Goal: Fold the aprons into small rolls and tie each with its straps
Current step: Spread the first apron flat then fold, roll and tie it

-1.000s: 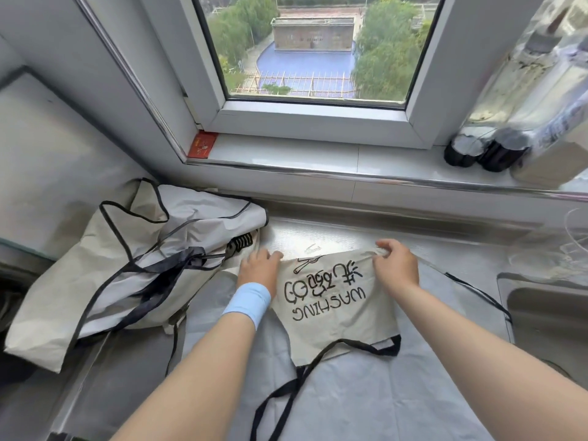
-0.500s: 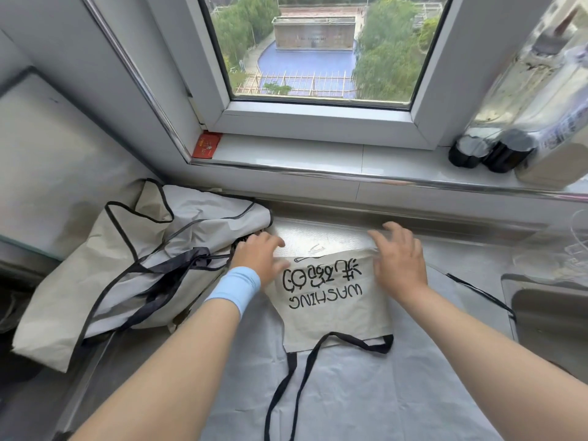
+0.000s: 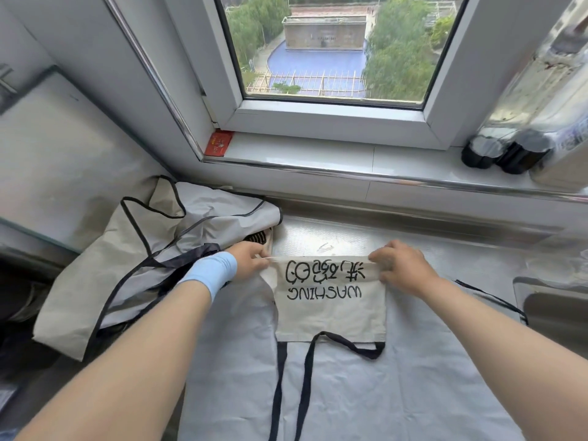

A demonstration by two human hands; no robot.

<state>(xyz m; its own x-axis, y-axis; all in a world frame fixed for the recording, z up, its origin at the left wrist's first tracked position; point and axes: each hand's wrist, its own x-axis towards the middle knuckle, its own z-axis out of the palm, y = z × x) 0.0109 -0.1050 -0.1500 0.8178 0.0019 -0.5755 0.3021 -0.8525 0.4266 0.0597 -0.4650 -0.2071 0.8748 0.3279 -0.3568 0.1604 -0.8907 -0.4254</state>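
Right, both of mine are closed on cloth. My left grip (image 3: 251, 262) pinches the far left corner of the apron (image 3: 331, 310), and my right grip (image 3: 404, 270) curls thumb and fingers round the far right corner. The edge between them is pulled straight and seems lifted just off the surface (image 3: 318, 237).

The apron lies flat in front of me, its cream panel with the upside-down lettering on top of the pale grey cloth that spreads back toward my body. What matters next is this: the edge I hold runs left to right, across my view, and all the rest of the apron lies on my side of it. So the roll's long axis will be that same left-right line, and I judge the turn has to go toward me, both grips together, neither nearer than the other.

The straps (image 3: 305, 377) trail from the panel's near edge toward me, right in the roll's path; they must be left free at the end for tying. A pile (image 3: 152, 249) of other aprons sits near my left wrist. I'd guess the rolling has barely begun.
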